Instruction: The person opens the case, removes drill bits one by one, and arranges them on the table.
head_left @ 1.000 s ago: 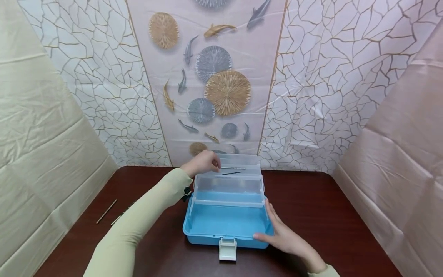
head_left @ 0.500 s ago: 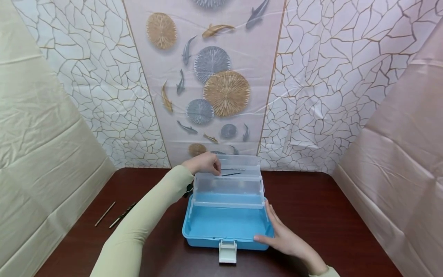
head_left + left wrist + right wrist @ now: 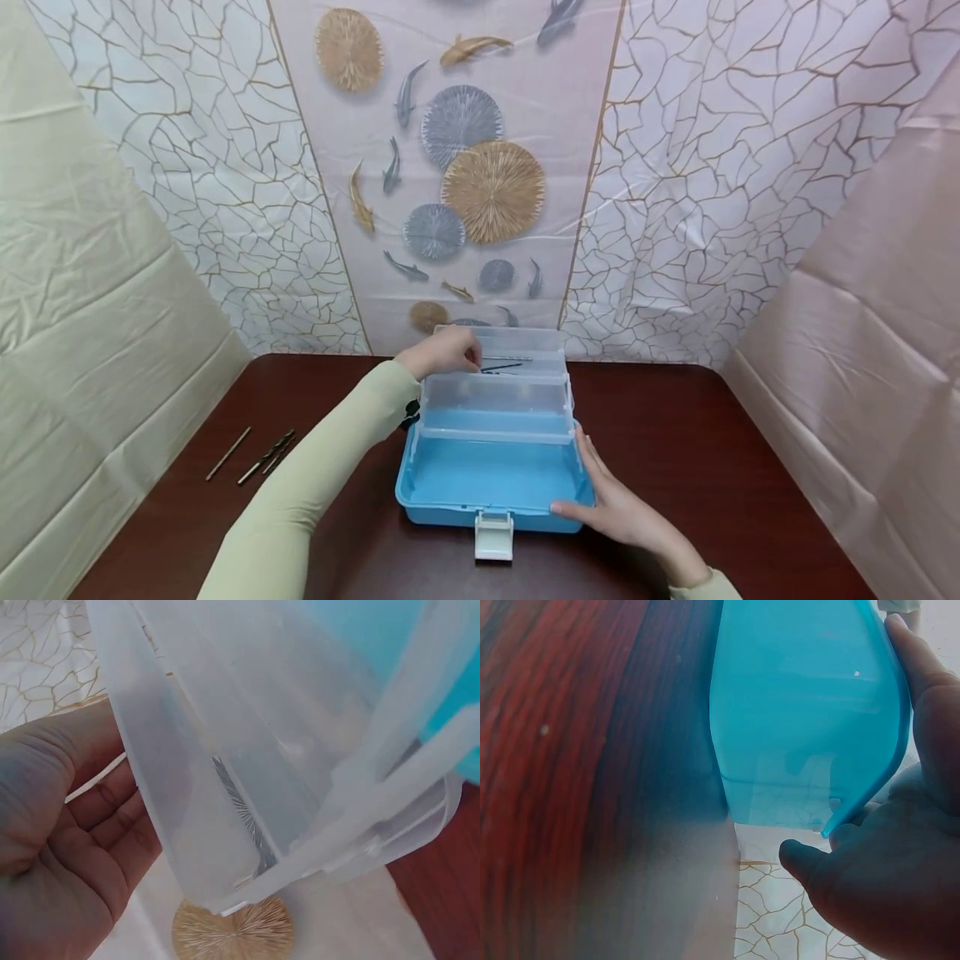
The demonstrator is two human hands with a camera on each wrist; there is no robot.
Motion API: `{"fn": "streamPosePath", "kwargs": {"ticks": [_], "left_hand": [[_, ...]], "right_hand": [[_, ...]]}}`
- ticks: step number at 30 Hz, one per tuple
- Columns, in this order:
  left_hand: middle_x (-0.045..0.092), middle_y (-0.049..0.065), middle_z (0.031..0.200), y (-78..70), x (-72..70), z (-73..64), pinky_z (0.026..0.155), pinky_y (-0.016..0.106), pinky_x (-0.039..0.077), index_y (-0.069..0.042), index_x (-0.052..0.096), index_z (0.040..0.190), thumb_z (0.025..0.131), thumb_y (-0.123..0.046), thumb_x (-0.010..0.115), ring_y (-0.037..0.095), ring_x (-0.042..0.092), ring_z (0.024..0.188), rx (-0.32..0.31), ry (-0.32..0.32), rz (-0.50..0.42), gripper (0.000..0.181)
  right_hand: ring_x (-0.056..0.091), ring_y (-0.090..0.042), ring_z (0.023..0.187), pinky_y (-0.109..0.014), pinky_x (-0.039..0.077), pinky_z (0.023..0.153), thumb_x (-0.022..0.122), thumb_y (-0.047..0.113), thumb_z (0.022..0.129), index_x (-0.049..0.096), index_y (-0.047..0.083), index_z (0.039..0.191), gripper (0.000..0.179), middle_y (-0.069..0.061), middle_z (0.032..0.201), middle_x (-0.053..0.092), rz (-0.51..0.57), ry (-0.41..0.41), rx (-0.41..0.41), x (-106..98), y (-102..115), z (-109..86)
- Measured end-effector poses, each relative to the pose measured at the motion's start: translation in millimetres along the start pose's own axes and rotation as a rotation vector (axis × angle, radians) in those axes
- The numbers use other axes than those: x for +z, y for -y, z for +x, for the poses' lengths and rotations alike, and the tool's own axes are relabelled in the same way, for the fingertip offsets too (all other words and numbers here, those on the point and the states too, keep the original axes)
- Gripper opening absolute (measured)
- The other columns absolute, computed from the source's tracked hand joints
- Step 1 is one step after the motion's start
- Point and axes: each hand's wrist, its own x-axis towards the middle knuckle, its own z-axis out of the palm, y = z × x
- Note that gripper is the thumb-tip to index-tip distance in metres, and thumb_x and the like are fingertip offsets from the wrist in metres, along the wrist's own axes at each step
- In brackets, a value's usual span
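Note:
A blue toolbox (image 3: 491,475) stands unfolded, with clear plastic trays (image 3: 495,396) raised toward the back. My left hand (image 3: 442,350) reaches over the left end of the top tray, fingers curled. In the left wrist view, the tray's wall hides its fingertips. Just beside those fingers lie thin drill bits (image 3: 501,367) in the top tray, one of them dark. I cannot tell whether the left hand still pinches one. My right hand (image 3: 626,508) holds the toolbox's front right corner, thumb on the front rim, fingers along the side.
Several more drill bits (image 3: 264,458) lie on the dark red-brown table (image 3: 360,533) at the left, partly beside my left sleeve (image 3: 300,483). A white latch (image 3: 493,537) hangs from the toolbox front. Patterned cloth (image 3: 491,192) covers the wall behind.
Another thin drill bit now shows in the top tray beside the left fingers. The left hand has shifted slightly right. The right hand keeps its hold on the toolbox.

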Motion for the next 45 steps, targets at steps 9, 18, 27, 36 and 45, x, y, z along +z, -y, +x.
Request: {"fn": "streamPosePath", "kwargs": {"ticks": [9, 18, 27, 36, 45], "left_hand": [[0.069, -0.003, 0.081, 2.1, 4.6, -5.8, 0.073, 0.031, 0.052, -0.010, 0.076, 0.085, 0.094, -0.013, 0.074, 0.011, 0.062, 0.074, -0.047, -0.038, -0.060, 0.010], [0.068, -0.001, 0.084, 5.8, 4.8, -10.4, 0.074, 0.031, 0.052, -0.009, 0.075, 0.087, 0.096, -0.011, 0.070, 0.012, 0.063, 0.076, -0.064, -0.025, -0.070, 0.010], [0.068, 0.000, 0.082, 8.6, 3.7, -14.5, 0.090, 0.042, 0.051, -0.010, 0.072, 0.086, 0.098, -0.010, 0.068, 0.012, 0.059, 0.072, -0.068, -0.022, -0.107, 0.013], [0.067, 0.005, 0.086, 8.2, 7.0, -21.0, 0.078, 0.035, 0.046, -0.002, 0.072, 0.100, 0.101, -0.008, 0.060, 0.013, 0.049, 0.066, -0.102, -0.053, -0.133, 0.013], [0.064, 0.004, 0.078, 10.5, 9.0, -22.4, 0.063, 0.028, 0.040, 0.000, 0.073, 0.099, 0.101, -0.007, 0.059, 0.013, 0.045, 0.062, -0.150, -0.109, -0.284, 0.015]], "right_hand": [[-0.007, -0.044, 0.150, -0.068, 0.018, 0.113, 0.075, 0.035, 0.092, -0.016, 0.019, 0.160, 0.115, -0.021, 0.165, -0.016, 0.000, 0.004, 0.017, 1, -1, 0.8], [-0.007, -0.043, 0.150, -0.067, 0.018, 0.113, 0.074, 0.037, 0.093, -0.018, 0.023, 0.160, 0.115, -0.020, 0.165, -0.017, 0.000, -0.001, 0.023, 1, -1, -0.4], [-0.008, -0.042, 0.151, -0.067, 0.017, 0.114, 0.075, 0.036, 0.092, -0.018, 0.025, 0.159, 0.115, -0.021, 0.165, -0.015, 0.000, -0.004, 0.024, 1, -2, 0.6], [-0.008, -0.042, 0.151, -0.067, 0.019, 0.113, 0.074, 0.036, 0.093, -0.018, 0.021, 0.160, 0.114, -0.020, 0.165, -0.017, 0.012, 0.009, 0.034, 2, 0, 0.1], [-0.009, -0.042, 0.151, -0.067, 0.018, 0.114, 0.074, 0.036, 0.093, -0.018, 0.022, 0.160, 0.115, -0.021, 0.165, -0.016, 0.005, 0.006, 0.036, 0, 0, 0.0]]}}
